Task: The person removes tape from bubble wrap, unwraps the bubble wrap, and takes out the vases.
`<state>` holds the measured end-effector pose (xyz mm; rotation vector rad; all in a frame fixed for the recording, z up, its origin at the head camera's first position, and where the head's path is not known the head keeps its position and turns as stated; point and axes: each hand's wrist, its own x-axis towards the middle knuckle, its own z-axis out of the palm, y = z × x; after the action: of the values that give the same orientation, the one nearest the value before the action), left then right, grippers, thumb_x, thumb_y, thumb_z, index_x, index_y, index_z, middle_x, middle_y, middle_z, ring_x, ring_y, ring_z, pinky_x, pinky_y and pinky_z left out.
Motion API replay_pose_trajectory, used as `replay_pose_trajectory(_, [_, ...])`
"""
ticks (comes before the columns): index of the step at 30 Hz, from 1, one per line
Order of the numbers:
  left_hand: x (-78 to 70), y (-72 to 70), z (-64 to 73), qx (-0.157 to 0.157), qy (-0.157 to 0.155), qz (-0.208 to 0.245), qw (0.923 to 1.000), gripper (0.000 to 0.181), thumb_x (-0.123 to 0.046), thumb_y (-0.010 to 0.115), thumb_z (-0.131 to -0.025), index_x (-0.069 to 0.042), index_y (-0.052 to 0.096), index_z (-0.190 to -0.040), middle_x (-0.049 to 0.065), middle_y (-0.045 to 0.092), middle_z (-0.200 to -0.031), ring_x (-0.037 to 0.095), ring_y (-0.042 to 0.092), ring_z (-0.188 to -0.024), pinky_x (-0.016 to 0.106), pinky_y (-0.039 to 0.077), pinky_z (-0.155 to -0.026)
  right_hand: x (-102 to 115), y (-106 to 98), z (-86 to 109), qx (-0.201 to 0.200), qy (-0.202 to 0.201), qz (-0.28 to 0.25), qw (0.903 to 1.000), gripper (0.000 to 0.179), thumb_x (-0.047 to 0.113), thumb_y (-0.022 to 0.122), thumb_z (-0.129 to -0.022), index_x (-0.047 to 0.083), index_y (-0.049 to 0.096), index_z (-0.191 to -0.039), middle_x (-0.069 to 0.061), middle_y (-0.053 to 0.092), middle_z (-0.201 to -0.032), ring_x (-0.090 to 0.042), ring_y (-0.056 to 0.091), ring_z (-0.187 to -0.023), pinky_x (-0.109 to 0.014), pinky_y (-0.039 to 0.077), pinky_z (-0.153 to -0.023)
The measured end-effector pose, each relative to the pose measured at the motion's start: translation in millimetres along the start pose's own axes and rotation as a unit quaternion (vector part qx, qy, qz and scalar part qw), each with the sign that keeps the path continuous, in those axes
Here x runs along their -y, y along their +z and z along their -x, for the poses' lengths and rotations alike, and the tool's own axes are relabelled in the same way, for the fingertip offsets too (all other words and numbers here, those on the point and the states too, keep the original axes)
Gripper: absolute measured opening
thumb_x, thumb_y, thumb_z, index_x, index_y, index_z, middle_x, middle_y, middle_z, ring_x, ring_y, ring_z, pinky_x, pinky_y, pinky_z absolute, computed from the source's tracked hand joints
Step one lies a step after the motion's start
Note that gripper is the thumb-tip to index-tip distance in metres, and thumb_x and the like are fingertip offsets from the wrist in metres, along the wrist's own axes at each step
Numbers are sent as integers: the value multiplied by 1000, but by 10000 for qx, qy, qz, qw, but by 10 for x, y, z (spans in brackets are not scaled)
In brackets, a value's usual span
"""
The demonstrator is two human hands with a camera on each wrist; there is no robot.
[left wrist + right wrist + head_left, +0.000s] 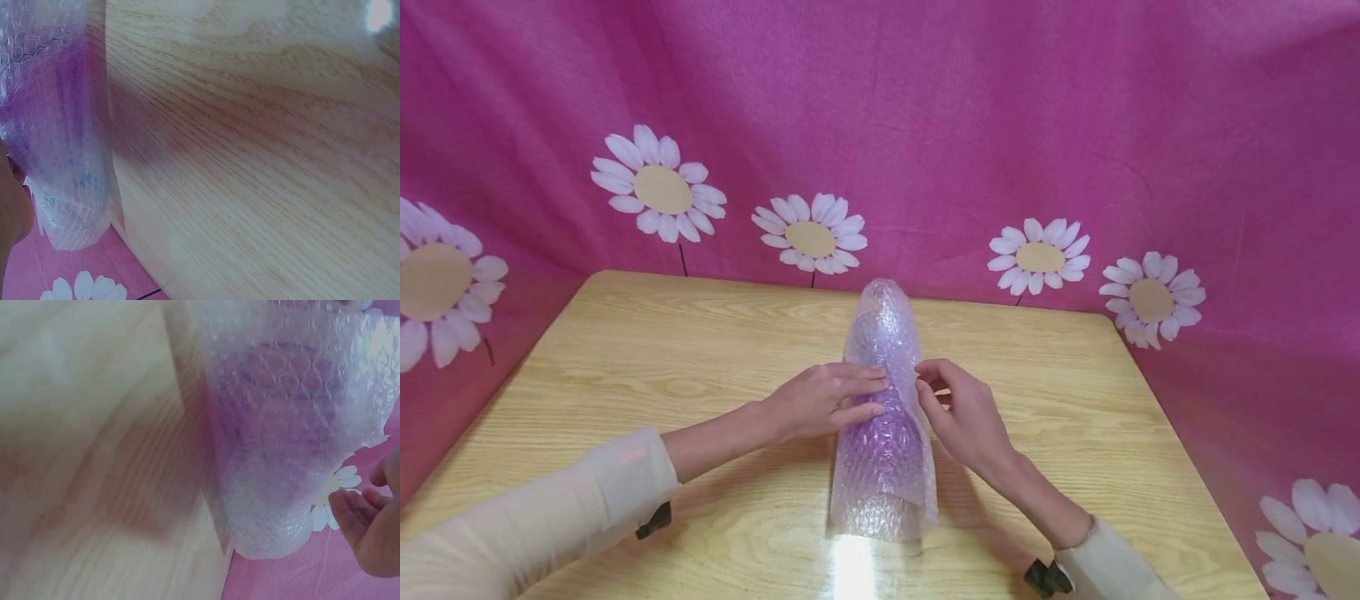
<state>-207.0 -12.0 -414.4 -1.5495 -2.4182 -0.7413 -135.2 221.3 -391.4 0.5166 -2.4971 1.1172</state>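
A roll of clear bubble wrap [883, 512] lies lengthwise on the wooden table, wound around something purple [880, 446] whose kind is blurred by the bubbles. From the left, my left hand [827, 400] rests on top of the roll with its fingers extended across it. Beside the wrap's loose right edge is my right hand [966, 417], its fingers loosely bent. In the right wrist view, the right hand [375, 519] appears slightly apart from the bubble wrap [275, 444], with nothing seen in its fingers. The left wrist view shows only part of the left hand [14, 206] at its edge.
The wooden table [700, 342] has its far edge just beyond the roll's far end. A pink cloth [925, 125] with large white daisies hangs behind and at both sides. Light glares off the tabletop near the roll's near end.
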Motion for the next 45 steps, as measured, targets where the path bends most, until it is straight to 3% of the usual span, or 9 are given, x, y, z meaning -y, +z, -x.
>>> replay_pose_trajectory(11, [6, -13, -9, -41, 158, -57, 9999, 41, -33, 65, -97, -6, 68, -128, 10, 62, -134, 22, 55, -127, 39, 45, -105, -77, 89, -215, 359, 168, 735, 9965, 26, 10, 68, -93, -2, 65, -115, -14, 68, -104, -24, 68, -89, -36, 61, -72])
replay_pose_trajectory(20, [-4, -15, -19, -7, 192, -99, 9998, 41, -33, 65, -97, -6, 68, -128, 10, 62, -134, 23, 56, -127, 40, 46, -104, -133, 122, -370, 490, 305, 818, 9950, 36, 17, 67, -94, -2, 63, -124, -17, 67, -111, -28, 68, -93, -38, 60, -74])
replay_pose_trajectory(36, [-2, -13, -24, -15, 142, -103, 9998, 41, -35, 64, -98, -6, 69, -127, 11, 63, -133, 24, 56, -126, 39, 45, -104, -180, 239, -657, 551, 663, 1613, 9831, 55, 36, 71, -91, 2, 59, -133, -14, 63, -121, -27, 63, -96, -44, 56, -77])
replay_pose_trajectory(45, [3, -8, -22, 12, 89, -60, 9999, 41, -34, 64, -98, -7, 68, -128, 10, 63, -133, 23, 56, -127, 39, 45, -105, -221, 325, -732, 645, 949, 1917, 9747, 60, 39, 71, -90, 4, 58, -136, -17, 58, -129, -33, 62, -105, -51, 56, -81])
